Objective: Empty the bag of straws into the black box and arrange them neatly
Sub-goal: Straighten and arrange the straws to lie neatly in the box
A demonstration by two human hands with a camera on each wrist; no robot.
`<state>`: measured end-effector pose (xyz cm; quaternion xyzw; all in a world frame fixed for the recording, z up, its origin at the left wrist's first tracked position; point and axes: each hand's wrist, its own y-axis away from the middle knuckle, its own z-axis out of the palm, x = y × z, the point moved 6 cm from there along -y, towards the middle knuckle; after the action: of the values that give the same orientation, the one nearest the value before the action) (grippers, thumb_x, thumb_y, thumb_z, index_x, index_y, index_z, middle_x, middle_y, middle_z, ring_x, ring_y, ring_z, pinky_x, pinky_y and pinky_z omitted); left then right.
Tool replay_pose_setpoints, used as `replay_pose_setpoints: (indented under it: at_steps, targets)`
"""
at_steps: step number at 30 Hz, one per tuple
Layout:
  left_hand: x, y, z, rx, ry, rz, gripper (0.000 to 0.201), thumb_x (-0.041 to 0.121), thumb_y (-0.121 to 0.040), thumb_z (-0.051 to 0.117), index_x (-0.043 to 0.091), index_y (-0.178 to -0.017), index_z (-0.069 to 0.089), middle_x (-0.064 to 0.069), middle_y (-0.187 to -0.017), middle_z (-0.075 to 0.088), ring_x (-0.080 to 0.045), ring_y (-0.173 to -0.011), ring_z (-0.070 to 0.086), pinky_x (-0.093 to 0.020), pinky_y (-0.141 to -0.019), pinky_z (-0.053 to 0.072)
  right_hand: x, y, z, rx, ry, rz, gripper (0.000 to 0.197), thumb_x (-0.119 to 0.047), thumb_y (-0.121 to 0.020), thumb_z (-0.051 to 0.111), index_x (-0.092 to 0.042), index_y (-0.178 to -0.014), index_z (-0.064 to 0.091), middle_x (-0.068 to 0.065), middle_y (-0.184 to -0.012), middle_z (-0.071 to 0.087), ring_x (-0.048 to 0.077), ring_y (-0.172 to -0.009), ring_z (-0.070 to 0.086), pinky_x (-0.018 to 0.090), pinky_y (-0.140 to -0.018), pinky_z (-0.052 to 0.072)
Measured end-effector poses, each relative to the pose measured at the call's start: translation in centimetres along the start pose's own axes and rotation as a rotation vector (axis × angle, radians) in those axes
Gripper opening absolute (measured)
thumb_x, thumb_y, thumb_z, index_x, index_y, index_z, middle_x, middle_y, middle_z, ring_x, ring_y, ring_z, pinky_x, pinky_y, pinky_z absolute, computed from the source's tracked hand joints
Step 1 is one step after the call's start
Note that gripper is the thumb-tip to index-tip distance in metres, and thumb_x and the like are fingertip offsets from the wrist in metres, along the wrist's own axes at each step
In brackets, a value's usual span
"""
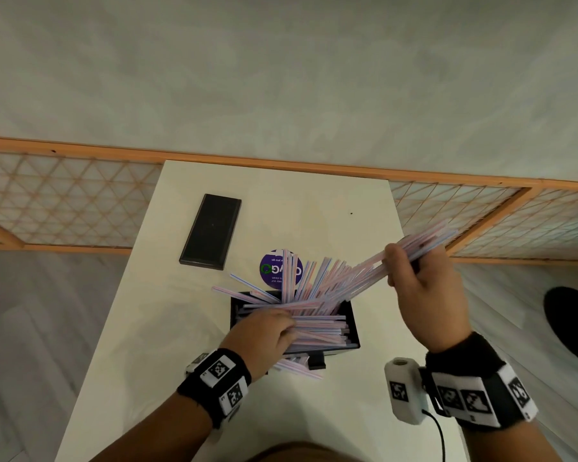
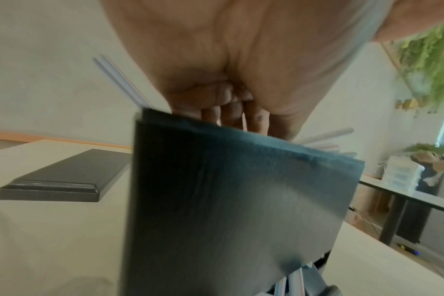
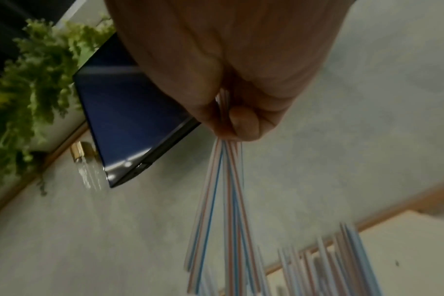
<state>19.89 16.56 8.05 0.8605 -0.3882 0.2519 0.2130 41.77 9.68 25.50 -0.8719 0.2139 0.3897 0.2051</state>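
A black box [image 1: 353, 328] stands near the front of the white table [image 1: 147, 378], stuffed with striped straws [image 1: 321, 330] that fan out over its far rim. My left hand [image 1: 264, 331] reaches into the box from the near left, fingers curled over a bunch of straws lying across it. In the left wrist view the fingers [image 2: 228, 114] dip behind the box wall [image 2: 228, 200]. My right hand [image 1: 424, 281] is raised right of the box and grips a slanting bundle of straws [image 1: 424, 240]. In the right wrist view this bundle [image 3: 216, 200] hangs from the fist [image 3: 228, 112]. No bag is in view.
The flat black lid [image 1: 211, 231] lies at the table's back left, also shown in the left wrist view [image 2: 64, 180]. A round purple sticker [image 1: 270, 270] lies just beyond the box. A wooden lattice screen [image 1: 64, 201] runs behind the table. A dark round object [image 1: 571, 328] sits on the floor at right.
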Motion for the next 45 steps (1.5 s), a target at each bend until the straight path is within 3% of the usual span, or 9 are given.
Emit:
replay_pose_setpoints:
  at_steps: [5, 9, 14, 19, 24, 33, 38, 42, 45]
  targets:
    - [-1.9, 2.3, -3.3, 0.274, 0.13, -0.108, 0.024, 0.033, -0.104, 0.048, 0.022, -0.112, 0.068, 0.007, -0.106, 0.067, -0.012, -0.096, 0.061, -0.033, -0.088, 0.051, 4.0, 1.4, 4.0, -0.016, -0.583, 0.378, 0.032, -0.02, -0.104, 0.055, 0.001, -0.079, 0.055, 0.01, -0.058, 0.053, 0.02, -0.052, 0.046, 0.026, -0.051, 0.04]
    - [-4.4, 4.2, -5.5, 0.475, 0.239, -0.249, 0.023, 0.021, -0.106, 0.045, 0.024, -0.111, 0.067, 0.01, -0.103, 0.069, -0.01, -0.095, 0.065, -0.031, -0.088, 0.052, 6.5, 4.3, 9.1, -0.087, -0.825, 0.682, 0.02, -0.019, -0.101, 0.06, -0.003, -0.091, 0.064, 0.012, -0.064, 0.061, 0.017, -0.051, 0.058, 0.026, -0.047, 0.049]
    - [-4.9, 4.5, -6.0, 0.502, 0.297, -0.291, 0.023, 0.024, -0.107, 0.043, 0.023, -0.115, 0.065, 0.009, -0.106, 0.068, -0.009, -0.099, 0.065, -0.033, -0.092, 0.053, 7.2, 6.5, 13.2, -0.266, -1.002, 0.844, 0.01, -0.012, -0.098, 0.065, -0.003, -0.102, 0.063, 0.015, -0.081, 0.071, 0.025, -0.071, 0.072, 0.033, -0.068, 0.064]
    - [-2.4, 3.9, -5.7, 0.407, 0.111, -0.158, 0.028, 0.045, -0.103, 0.048, 0.028, -0.118, 0.064, 0.013, -0.11, 0.063, -0.008, -0.102, 0.056, -0.029, -0.09, 0.049, 7.1, 6.1, 11.3, -0.425, -0.636, 0.65, 0.015, -0.022, -0.093, 0.073, -0.011, -0.098, 0.064, 0.005, -0.085, 0.07, 0.023, -0.068, 0.07, 0.028, -0.054, 0.054]
    - [-1.1, 2.7, -3.5, 0.248, -0.025, -0.01, 0.034, 0.05, -0.1, 0.052, 0.03, -0.126, 0.061, 0.015, -0.119, 0.057, -0.008, -0.107, 0.052, -0.027, -0.092, 0.047, 7.7, 5.0, 7.4, -0.261, -0.299, 0.433, 0.02, -0.028, -0.09, 0.077, -0.022, -0.106, 0.066, -0.003, -0.097, 0.072, 0.016, -0.059, 0.067, 0.025, -0.058, 0.055]
    - [-1.0, 2.2, 0.0, 0.115, -0.068, -0.002, 0.039, 0.024, -0.104, 0.049, 0.025, -0.142, 0.058, 0.007, -0.133, 0.056, -0.016, -0.119, 0.053, -0.032, -0.1, 0.049, 8.9, 6.2, 10.1, -0.338, 0.07, 0.16, 0.007, -0.033, -0.091, 0.07, -0.031, -0.094, 0.064, -0.012, -0.089, 0.067, 0.002, -0.08, 0.062, 0.012, -0.068, 0.044]
    - [-0.8, 2.3, -0.7, 0.157, -0.182, 0.042, 0.05, 0.014, -0.084, 0.074, 0.027, -0.131, 0.064, 0.002, -0.134, 0.058, -0.023, -0.12, 0.057, -0.04, -0.099, 0.053, 9.7, 4.2, 7.4, -0.097, -0.082, 0.292, 0.012, -0.025, -0.093, 0.068, -0.027, -0.104, 0.062, -0.007, -0.096, 0.07, 0.003, -0.075, 0.067, 0.02, -0.064, 0.053]
    - [0.4, 1.7, -1.0, 0.133, -0.145, 0.054, 0.043, 0.019, -0.098, 0.058, 0.027, -0.14, 0.056, 0.0, -0.145, 0.049, -0.024, -0.13, 0.047, -0.04, -0.105, 0.05, 12.0, 2.0, 6.7, -0.083, -0.049, 0.451, 0.044, -0.042, -0.088, 0.074, -0.024, -0.125, 0.057, -0.004, -0.111, 0.064, 0.015, -0.098, 0.063, 0.03, -0.081, 0.048]
    - [1.4, 0.8, -0.1, 0.111, -0.103, 0.07, 0.042, 0.026, -0.104, 0.051, 0.023, -0.147, 0.05, -0.001, -0.154, 0.038, -0.021, -0.141, 0.037, -0.039, -0.111, 0.046, 13.0, 0.7, 8.5, -0.218, -0.155, 0.451, 0.025, -0.046, -0.085, 0.078, -0.029, -0.1, 0.068, -0.005, -0.102, 0.07, 0.019, -0.096, 0.067, 0.033, -0.08, 0.05]
